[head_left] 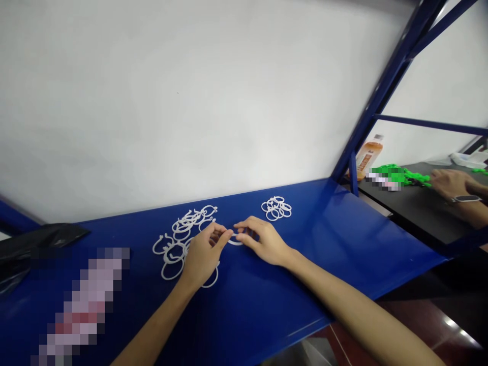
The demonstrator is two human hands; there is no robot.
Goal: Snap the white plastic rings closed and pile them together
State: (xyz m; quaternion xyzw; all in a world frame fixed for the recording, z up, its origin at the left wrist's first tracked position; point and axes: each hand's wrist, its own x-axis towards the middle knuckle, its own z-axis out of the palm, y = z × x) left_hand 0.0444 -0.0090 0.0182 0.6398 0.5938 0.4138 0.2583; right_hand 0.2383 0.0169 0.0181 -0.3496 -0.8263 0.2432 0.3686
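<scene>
Between my two hands is a thin white plastic ring (235, 242), low over the blue shelf. My left hand (208, 249) pinches its left side, and my right hand (263, 240) pinches its right side. The fingers hide both ends of the ring, so I cannot tell whether it is joined. Under and left of my left hand lies a loose pile of several similar white rings (173, 269), some open with small knobs at their ends. A smaller cluster of white rings (276, 208), overlapping one another, rests beyond my right hand.
The blue metal shelf (305, 284) meets a pale wall behind. A black plastic bag (41, 244) lies at the left, near a blurred-out patch. A blue upright frame (381, 86) rises on the right. Past it are a bottle (369, 156), green pieces (398, 174) and another person's hand (452, 183).
</scene>
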